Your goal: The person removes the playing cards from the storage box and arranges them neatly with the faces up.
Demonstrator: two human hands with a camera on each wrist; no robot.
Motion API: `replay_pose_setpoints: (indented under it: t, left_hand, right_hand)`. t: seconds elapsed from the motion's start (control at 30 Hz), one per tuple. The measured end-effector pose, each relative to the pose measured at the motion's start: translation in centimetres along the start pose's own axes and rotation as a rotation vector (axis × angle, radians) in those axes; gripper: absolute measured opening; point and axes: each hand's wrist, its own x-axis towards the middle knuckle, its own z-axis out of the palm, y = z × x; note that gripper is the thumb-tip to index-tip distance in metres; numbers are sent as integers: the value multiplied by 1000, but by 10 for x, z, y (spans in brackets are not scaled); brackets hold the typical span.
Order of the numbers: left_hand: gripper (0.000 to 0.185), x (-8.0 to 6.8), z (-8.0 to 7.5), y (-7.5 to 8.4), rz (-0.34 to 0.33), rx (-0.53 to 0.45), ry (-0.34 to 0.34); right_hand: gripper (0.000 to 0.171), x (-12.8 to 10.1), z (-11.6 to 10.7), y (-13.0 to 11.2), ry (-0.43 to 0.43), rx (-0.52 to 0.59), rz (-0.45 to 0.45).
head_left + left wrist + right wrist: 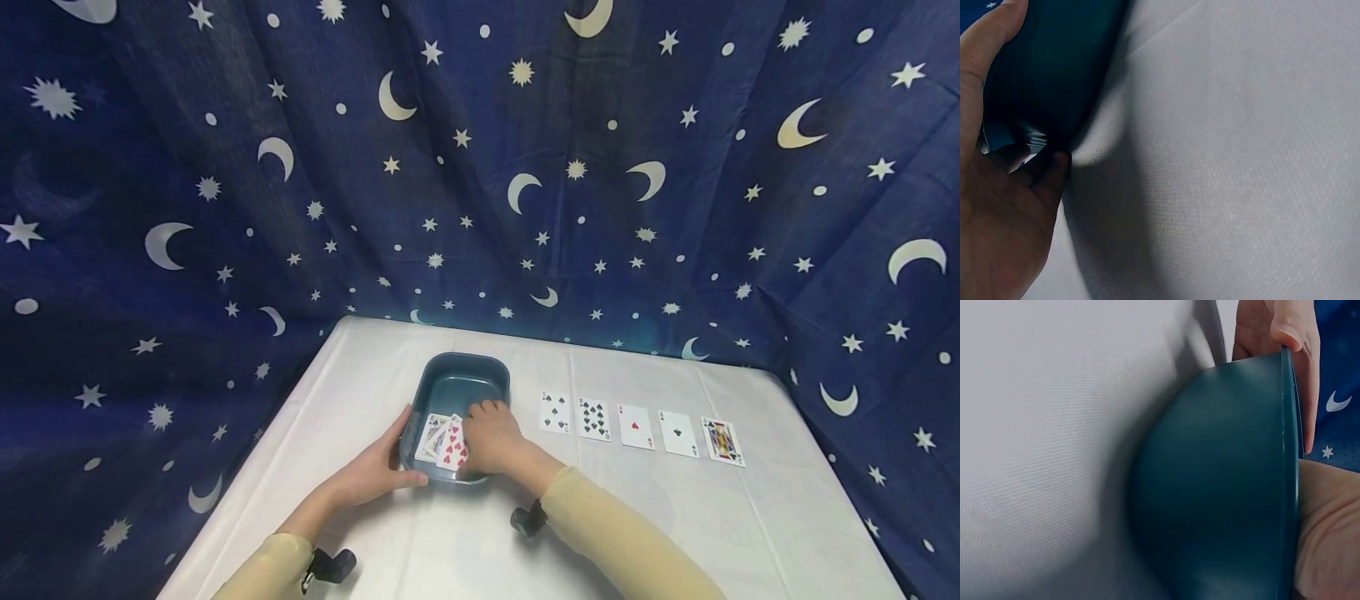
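Right of centre in the head view, five playing cards [636,427] lie in a row beside the teal tub [457,385]. Left hand [371,475] grips the tub's near-left wall; right hand [489,435] reaches inside, fingers curled over loose cards [444,442].

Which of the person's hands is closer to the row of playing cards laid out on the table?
Right. The right hand reaches into the teal tub just beside the card row; the left hand holds the tub's far side.
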Motion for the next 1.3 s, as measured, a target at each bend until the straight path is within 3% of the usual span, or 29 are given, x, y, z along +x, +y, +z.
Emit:
replay_pose_setpoints:
  t: [0.27, 0.5, 0.63, 1.0, 1.3]
  left_hand:
    - [122, 0, 0, 0, -1, 9, 6]
    - [123, 2, 0, -3, -6, 35, 1]
    - [124, 2, 0, -4, -5, 36, -1]
    - [122, 1, 0, -3, -10, 45, 17]
    - [122, 1, 1, -2, -10, 30, 17]
  right_hand:
    - [71, 4, 3, 1, 5, 42, 23]
    - [85, 5, 0, 0, -9, 75, 63]
    - [83, 5, -2, -2, -15, 84, 72]
    - [81, 4, -5, -1, 11, 128, 64]
    - [80, 7, 6, 2, 32, 111, 27]
